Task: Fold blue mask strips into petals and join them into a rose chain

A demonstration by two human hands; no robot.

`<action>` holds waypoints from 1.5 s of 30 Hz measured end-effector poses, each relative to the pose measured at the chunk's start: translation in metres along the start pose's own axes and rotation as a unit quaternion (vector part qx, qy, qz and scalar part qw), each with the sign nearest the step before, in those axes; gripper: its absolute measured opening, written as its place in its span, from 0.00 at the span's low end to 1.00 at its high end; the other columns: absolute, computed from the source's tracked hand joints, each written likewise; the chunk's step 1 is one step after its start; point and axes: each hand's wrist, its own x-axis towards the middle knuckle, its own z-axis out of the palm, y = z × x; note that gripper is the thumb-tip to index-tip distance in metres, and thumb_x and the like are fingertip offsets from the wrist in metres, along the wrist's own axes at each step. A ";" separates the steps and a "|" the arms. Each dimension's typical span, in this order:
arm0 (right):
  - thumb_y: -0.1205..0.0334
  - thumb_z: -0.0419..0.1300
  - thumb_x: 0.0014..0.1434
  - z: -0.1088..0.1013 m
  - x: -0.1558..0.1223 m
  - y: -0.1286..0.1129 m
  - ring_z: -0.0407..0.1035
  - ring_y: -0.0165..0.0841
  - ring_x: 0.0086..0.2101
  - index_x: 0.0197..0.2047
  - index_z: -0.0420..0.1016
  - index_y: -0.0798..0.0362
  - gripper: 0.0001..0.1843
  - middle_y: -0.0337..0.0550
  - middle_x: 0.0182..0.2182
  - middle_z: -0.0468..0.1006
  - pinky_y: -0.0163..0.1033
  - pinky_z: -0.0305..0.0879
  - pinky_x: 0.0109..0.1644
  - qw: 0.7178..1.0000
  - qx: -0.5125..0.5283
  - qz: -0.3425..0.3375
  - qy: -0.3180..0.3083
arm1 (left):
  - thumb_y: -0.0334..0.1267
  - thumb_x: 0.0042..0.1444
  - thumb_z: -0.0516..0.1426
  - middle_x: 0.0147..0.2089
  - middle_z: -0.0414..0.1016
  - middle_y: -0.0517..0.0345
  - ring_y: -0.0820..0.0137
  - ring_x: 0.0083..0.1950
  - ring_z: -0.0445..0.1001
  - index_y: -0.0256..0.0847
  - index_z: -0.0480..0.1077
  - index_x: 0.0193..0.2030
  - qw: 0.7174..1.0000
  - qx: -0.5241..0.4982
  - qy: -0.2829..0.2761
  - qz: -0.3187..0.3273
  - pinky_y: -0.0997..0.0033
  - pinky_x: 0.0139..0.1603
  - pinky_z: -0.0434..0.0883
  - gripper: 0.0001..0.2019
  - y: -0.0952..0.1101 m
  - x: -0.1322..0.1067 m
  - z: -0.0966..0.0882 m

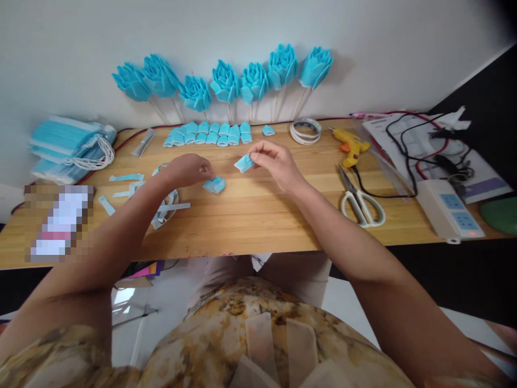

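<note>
My right hand (274, 164) pinches a small folded blue mask-fabric piece (243, 163) between thumb and fingers, over the middle of the table. To its left, my left hand (189, 170) is closed, its fingers curled downward. Just by those fingertips lies another blue fabric piece (215, 185); whether they grip it or anything else is hidden. Behind both hands, folded blue petals (210, 133) sit in two rows. One more petal (268, 130) lies apart, to the right of the rows.
Several blue flowers (254, 82) on sticks lean against the wall. Masks (67, 134) are stacked at left, above a blurred phone (60, 223). Fabric strips (165, 210) lie near my left forearm. Rightward are tape rolls (306, 139), a glue gun (350, 146), scissors (361, 205) and a power strip (448, 207).
</note>
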 end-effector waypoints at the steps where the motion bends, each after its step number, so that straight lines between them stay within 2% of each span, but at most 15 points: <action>1: 0.53 0.65 0.56 0.000 0.000 0.000 0.69 0.29 0.35 0.34 0.75 0.51 0.10 0.37 0.32 0.77 0.36 0.68 0.41 1.000 0.002 -0.001 -0.003 | 0.48 0.49 0.61 0.28 0.78 0.56 0.63 0.32 0.71 0.44 0.80 0.30 1.000 -0.001 0.012 -0.004 0.68 0.35 0.59 0.11 0.000 -0.001 0.003; 4: 0.54 0.65 0.56 0.001 -0.001 -0.001 0.69 0.29 0.35 0.34 0.76 0.51 0.09 0.37 0.32 0.77 0.36 0.67 0.41 1.000 0.007 0.001 -0.012 | 0.46 0.48 0.62 0.26 0.76 0.56 0.64 0.31 0.71 0.44 0.77 0.26 0.999 -0.027 0.040 0.004 0.68 0.35 0.59 0.09 -0.001 -0.004 0.007; 8: 0.54 0.65 0.56 0.001 -0.003 -0.004 0.70 0.29 0.35 0.34 0.77 0.51 0.09 0.37 0.32 0.78 0.37 0.68 0.43 0.999 0.011 0.030 -0.030 | 0.45 0.49 0.62 0.30 0.79 0.57 0.65 0.35 0.75 0.42 0.76 0.29 0.988 -0.134 0.066 0.039 0.68 0.38 0.65 0.09 0.002 -0.011 -0.001; 10: 0.54 0.66 0.55 0.000 -0.004 -0.007 0.72 0.31 0.38 0.34 0.78 0.51 0.09 0.38 0.35 0.80 0.38 0.69 0.47 0.998 0.009 0.037 -0.046 | 0.45 0.49 0.62 0.34 0.81 0.55 0.65 0.38 0.77 0.41 0.75 0.29 0.967 -0.229 0.094 0.061 0.67 0.40 0.70 0.09 0.006 -0.014 -0.003; 12: 0.56 0.66 0.56 -0.002 -0.005 -0.008 0.74 0.33 0.45 0.34 0.79 0.50 0.07 0.40 0.43 0.82 0.41 0.68 0.53 0.997 0.001 0.034 -0.065 | 0.44 0.50 0.63 0.37 0.81 0.53 0.65 0.39 0.78 0.41 0.72 0.29 0.938 -0.319 0.111 0.079 0.66 0.43 0.73 0.09 0.010 -0.015 0.001; 15: 0.58 0.66 0.56 -0.003 -0.007 -0.010 0.73 0.36 0.54 0.32 0.80 0.50 0.05 0.42 0.51 0.81 0.43 0.65 0.60 0.994 -0.010 0.033 -0.100 | 0.41 0.50 0.64 0.33 0.80 0.54 0.68 0.36 0.77 0.41 0.69 0.29 0.912 -0.383 0.119 0.086 0.67 0.39 0.73 0.09 0.013 -0.015 0.010; 19: 0.58 0.66 0.56 0.000 -0.010 -0.011 0.72 0.39 0.56 0.31 0.79 0.50 0.06 0.43 0.51 0.80 0.44 0.65 0.60 0.990 -0.023 0.048 -0.127 | 0.36 0.50 0.63 0.29 0.77 0.58 0.71 0.31 0.74 0.42 0.68 0.29 0.911 -0.385 0.126 0.081 0.70 0.33 0.70 0.07 0.013 -0.017 0.018; 24: 0.57 0.67 0.56 0.005 -0.013 -0.010 0.74 0.38 0.52 0.32 0.79 0.51 0.06 0.44 0.52 0.80 0.42 0.68 0.55 0.987 -0.043 0.063 -0.138 | 0.34 0.51 0.62 0.27 0.75 0.59 0.72 0.29 0.73 0.41 0.68 0.27 0.920 -0.367 0.103 0.094 0.71 0.32 0.69 0.06 0.017 -0.023 0.018; 29: 0.58 0.67 0.55 0.008 -0.013 -0.007 0.75 0.35 0.47 0.32 0.80 0.51 0.06 0.44 0.50 0.81 0.40 0.69 0.51 0.984 -0.079 0.044 -0.153 | 0.32 0.51 0.62 0.28 0.75 0.58 0.68 0.33 0.75 0.41 0.67 0.27 0.925 -0.351 0.105 0.097 0.68 0.35 0.71 0.07 0.023 -0.026 0.018; 36: 0.60 0.66 0.55 0.012 -0.015 -0.011 0.76 0.36 0.46 0.32 0.80 0.50 0.03 0.44 0.48 0.83 0.42 0.70 0.51 0.981 -0.121 0.036 -0.145 | 0.33 0.50 0.62 0.28 0.75 0.57 0.69 0.32 0.73 0.41 0.67 0.28 0.920 -0.372 0.074 0.104 0.68 0.34 0.70 0.07 0.024 -0.027 0.020; 45: 0.59 0.65 0.54 0.012 -0.014 -0.009 0.76 0.34 0.42 0.34 0.79 0.51 0.05 0.44 0.43 0.84 0.40 0.70 0.47 0.980 -0.141 0.041 -0.131 | 0.32 0.50 0.62 0.29 0.75 0.58 0.73 0.29 0.70 0.41 0.67 0.28 0.912 -0.387 0.072 0.113 0.72 0.31 0.66 0.06 0.026 -0.029 0.021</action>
